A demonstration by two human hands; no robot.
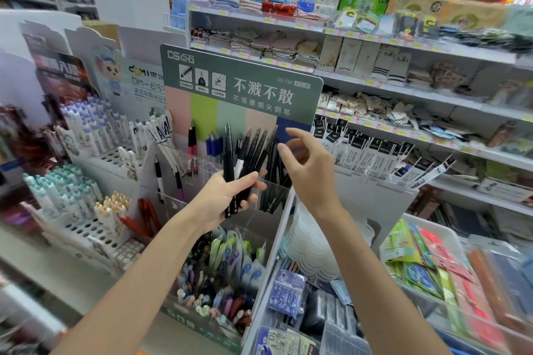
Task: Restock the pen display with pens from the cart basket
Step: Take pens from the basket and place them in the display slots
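- While the left hand (222, 196) curls its fingers and thumb round a bundle of black pens (229, 153), that bundle stands tilted just below the green header card (242, 81) of the pen display, tips fanning up towards the card's coloured stripes.
- The lower ends of the held pens stick out beneath the palm, further below the header card.
- The right hand (308, 170) hovers below the header card's right corner, fingers loosely spread, forefinger stretched upward, thumb apart from it; it holds nothing and sits just right of the bundle.
- More black pens (272, 199) stand in a clear compartment below the header card's right half, between the two hands and behind them.
- Blue pens (212, 147) stand upright below the middle of the header card, just left of the held bundle.
- Red pens (192, 141) stand below the header card's left part, left of the blue ones.
- A white rack of purple-capped pens (92, 124) stands to the left of the header card, well apart from it.
- A bin of packeted pens (230, 253) sits far below the header card, under the left forearm.
- Shelves of folded cloths (259, 43) run behind and to the right of the header card.
- I cannot tell where the cart basket is.
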